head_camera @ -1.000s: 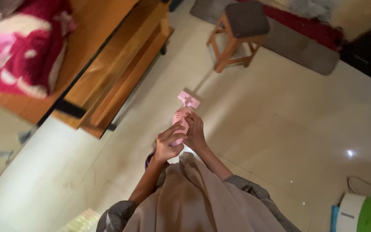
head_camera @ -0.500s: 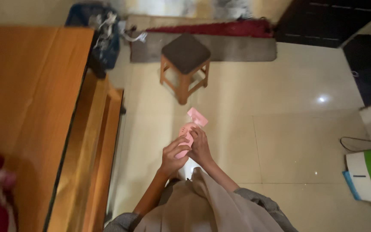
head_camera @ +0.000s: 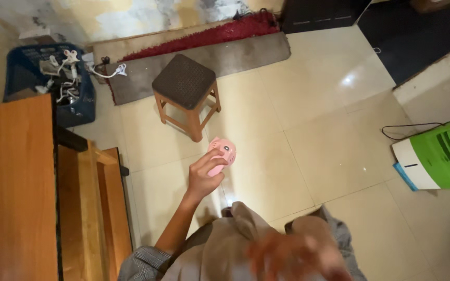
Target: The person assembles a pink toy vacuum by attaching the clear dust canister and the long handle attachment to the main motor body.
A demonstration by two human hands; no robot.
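Cream floor tiles point(head_camera: 308, 151) fill the room under you, with a small wooden stool point(head_camera: 186, 93) ahead and a green-and-white appliance point(head_camera: 438, 156) at the right. Your left hand point(head_camera: 201, 179) holds a small pink handheld device point(head_camera: 221, 155) up above the tiles, fingers wrapped around its lower part, probably so its face points toward you. Your right hand point(head_camera: 298, 255) is low and blurred; I cannot tell if it is spread or closed.
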